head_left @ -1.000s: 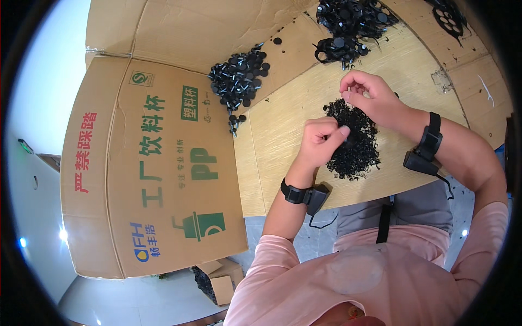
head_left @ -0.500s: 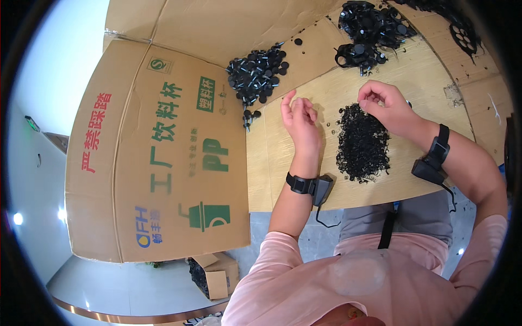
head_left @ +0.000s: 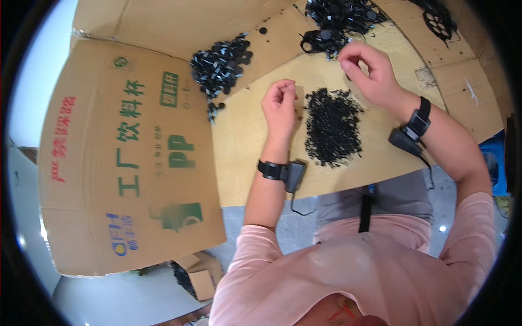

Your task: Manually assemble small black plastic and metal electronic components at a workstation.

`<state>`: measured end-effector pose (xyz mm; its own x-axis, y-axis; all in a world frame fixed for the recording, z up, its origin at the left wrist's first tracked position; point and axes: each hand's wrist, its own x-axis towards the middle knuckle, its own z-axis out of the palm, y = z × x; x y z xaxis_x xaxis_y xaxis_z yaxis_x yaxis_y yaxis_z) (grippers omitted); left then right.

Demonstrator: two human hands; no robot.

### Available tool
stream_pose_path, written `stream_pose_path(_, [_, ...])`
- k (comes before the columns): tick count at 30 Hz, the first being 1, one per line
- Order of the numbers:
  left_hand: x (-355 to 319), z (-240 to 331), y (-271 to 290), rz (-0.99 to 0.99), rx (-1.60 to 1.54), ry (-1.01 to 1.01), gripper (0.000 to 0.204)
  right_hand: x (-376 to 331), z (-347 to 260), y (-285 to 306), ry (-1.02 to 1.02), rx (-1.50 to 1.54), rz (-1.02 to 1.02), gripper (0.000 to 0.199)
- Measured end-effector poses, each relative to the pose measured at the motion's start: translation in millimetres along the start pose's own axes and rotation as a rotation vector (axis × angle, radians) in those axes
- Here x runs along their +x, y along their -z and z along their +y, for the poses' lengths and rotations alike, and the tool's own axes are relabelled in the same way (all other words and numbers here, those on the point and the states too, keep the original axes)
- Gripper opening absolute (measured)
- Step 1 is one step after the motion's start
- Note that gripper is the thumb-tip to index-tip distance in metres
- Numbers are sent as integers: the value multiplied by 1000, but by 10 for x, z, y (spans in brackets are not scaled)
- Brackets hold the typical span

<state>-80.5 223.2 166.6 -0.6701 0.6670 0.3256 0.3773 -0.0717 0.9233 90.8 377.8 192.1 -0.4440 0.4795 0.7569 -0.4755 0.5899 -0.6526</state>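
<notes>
Pale wood-grained bench [head_left: 239, 144] lies bare between the left forearm and a tall cardboard box [head_left: 87, 206], which walls off the left side, and along its curved near edge. Behind, a heap of black disc-headed metal pins [head_left: 220, 68] and a clump of glossy black parts [head_left: 342, 19] crowd the far edge. Mid-bench spreads a roughly rectangular, grainy pile of tiny black pieces [head_left: 333, 127]. Just beside it, the left hand [head_left: 280, 106] has fingers loosely curled; the right hand [head_left: 372, 73], beyond the pile's far right corner, bends thumb and forefinger inward. Whether either grasps anything cannot be told.
</notes>
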Motion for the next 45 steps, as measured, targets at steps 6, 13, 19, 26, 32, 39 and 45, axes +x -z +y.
stream_pose_path(6, [-31,-38,-35,-35,75,-22,11,78,347,313,-83,-236,-308,3])
stream_pose_path(13, [-72,0,107,-119,116,-98,13,79,537,327,-381,-99,-308,11])
stream_pose_path(19, [-70,-58,156,-94,187,-311,10,-7,631,298,-523,-185,-540,18])
stream_pose_path(26, [-138,-147,80,-137,223,-304,11,-39,652,352,-565,-257,-571,9])
stream_pose_path(32, [-146,-83,36,-142,224,-343,12,20,609,384,-653,-172,-478,6])
stream_pose_path(39, [-229,107,23,-240,73,-350,29,-49,326,90,-568,208,-316,7])
stream_pose_path(45, [-281,113,-38,-274,85,-373,42,-202,36,-209,-525,299,-321,9])
